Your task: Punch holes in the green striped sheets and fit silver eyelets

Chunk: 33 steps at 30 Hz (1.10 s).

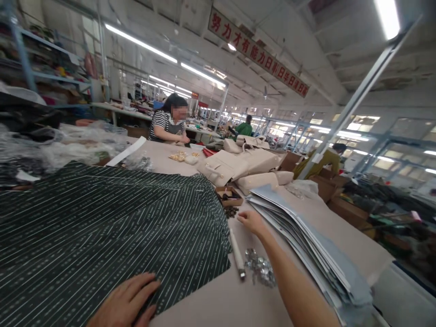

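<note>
My left hand (127, 302) rests on the lower edge of a dark striped sheet of fabric (112, 218), fingers stretched out over it and holding nothing. The sheet is printed with white lines and small marks. My right hand (251, 221) has its fingers curled together beside a small pile of dark metal pieces (231, 212); whatever may be between the fingertips is too small to make out. Closer to me lie a white pen-like tool (237, 254) with a metal end and a heap of shiny silver hardware (260, 269).
An open box (230, 196) of small items stands behind the dark pieces. To the right lies a stack of grey-blue sheets (306, 245). Cream handbags (235, 165) and gold hardware (178, 156) sit farther back. Across the table (200, 295), a person in stripes (168, 120) works.
</note>
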Tool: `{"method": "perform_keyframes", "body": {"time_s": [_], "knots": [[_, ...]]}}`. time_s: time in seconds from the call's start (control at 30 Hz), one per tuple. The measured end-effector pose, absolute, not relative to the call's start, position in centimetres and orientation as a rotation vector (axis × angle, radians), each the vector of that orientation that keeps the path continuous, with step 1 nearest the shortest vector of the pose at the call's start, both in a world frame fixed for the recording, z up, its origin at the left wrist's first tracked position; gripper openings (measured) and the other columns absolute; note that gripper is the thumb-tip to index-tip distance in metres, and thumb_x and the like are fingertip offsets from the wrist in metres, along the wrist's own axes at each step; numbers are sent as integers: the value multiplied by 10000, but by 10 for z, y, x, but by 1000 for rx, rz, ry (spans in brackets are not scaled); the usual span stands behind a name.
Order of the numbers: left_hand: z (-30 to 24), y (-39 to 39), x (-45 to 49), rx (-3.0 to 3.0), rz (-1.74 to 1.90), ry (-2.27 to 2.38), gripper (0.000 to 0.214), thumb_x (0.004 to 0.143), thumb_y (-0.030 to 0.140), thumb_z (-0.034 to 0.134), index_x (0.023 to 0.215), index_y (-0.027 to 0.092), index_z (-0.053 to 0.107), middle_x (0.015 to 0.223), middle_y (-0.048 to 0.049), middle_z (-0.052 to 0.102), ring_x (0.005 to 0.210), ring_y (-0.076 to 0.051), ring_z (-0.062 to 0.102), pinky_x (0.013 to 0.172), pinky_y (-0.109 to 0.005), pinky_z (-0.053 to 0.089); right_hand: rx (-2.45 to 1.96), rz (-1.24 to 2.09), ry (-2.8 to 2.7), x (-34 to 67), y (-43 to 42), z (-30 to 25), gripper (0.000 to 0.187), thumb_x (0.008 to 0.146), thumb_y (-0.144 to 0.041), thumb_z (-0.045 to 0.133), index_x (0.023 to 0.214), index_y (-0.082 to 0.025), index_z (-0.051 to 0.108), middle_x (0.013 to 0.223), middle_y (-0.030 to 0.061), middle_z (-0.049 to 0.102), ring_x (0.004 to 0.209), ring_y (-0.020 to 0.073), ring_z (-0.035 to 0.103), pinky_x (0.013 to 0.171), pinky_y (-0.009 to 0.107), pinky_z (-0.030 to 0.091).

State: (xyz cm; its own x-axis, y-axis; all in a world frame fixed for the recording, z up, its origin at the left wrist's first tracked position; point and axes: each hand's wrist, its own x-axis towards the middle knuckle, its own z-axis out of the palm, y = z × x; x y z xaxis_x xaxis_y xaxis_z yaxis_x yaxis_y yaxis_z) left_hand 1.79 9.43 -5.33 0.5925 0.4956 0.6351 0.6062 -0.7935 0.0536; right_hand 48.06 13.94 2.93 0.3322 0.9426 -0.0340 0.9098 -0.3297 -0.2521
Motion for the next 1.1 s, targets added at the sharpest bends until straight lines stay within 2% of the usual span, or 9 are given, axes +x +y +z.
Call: {"method": "perform_keyframes", "body": {"time_s": [0.07,0.23,0.33,0.43,0.53,0.63,0.77,0.9,1.1], "knots": [[-30,99,9,-2719,-947,-1097,302,968,414,524,1223,334,663,1246,23,687,1075,-188,689,911,-272,596,-2413,277,-1675,466,148,21,334,971,-379,631,1226,-165,630,1227,82,652,1035,229,663,878,428,577],[26,138,-24,-2674,-618,-1708,353,934,263,539,1267,189,628,1362,-100,594,1281,-295,539,1117,-469,470,-2445,291,-1587,457,158,10,285,980,-397,611,1136,-163,659,1127,70,685,979,201,670,879,418,561],[38,155,-37,-2662,-480,-1815,358,901,211,597,1258,201,620,1295,-88,610,1210,-284,552,1054,-433,499,-2403,287,-1558,462,159,8,230,945,-380,609,923,-180,720,911,67,728,897,224,685,838,371,523],[42,158,-35,-2685,-385,-1845,337,882,189,645,1217,222,638,1235,-74,610,1171,-276,533,1021,-405,497,-2344,257,-1500,466,156,8,224,816,-383,642,696,-206,708,725,78,719,838,282,696,767,356,481],[47,157,-29,-2706,-323,-1862,319,867,183,682,1181,223,650,1197,-71,608,1159,-279,510,1030,-407,474,-2290,246,-1384,469,150,13,214,681,-413,664,591,-219,668,630,72,695,784,314,694,730,377,477],[53,160,-25,-2706,-274,-1897,293,846,173,706,1130,207,646,1163,-72,605,1142,-283,506,1011,-401,473,-2200,317,-1243,469,139,19,270,621,-473,669,648,-205,693,598,78,692,679,304,688,678,402,512],[59,161,-20,-2697,-249,-1909,237,829,124,688,1041,194,609,1138,-68,590,1121,-275,513,971,-379,479,-1984,455,-1119,453,112,26,491,632,-598,667,843,-158,725,685,81,716,651,248,685,645,378,574],[57,152,-14,-2701,-248,-1897,190,854,59,586,998,182,573,1126,-85,598,1131,-277,532,947,-377,469,-1843,603,-1028,421,75,29,516,622,-633,766,783,-145,727,638,47,673,582,183,634,600,321,581],[54,134,-19,-2823,-253,-1966,336,953,203,530,1287,208,493,1123,-60,665,1032,-234,636,902,-339,464,-1573,931,-734,366,20,28,586,504,-516,943,910,-135,762,683,25,698,570,148,641,559,253,574]]}}
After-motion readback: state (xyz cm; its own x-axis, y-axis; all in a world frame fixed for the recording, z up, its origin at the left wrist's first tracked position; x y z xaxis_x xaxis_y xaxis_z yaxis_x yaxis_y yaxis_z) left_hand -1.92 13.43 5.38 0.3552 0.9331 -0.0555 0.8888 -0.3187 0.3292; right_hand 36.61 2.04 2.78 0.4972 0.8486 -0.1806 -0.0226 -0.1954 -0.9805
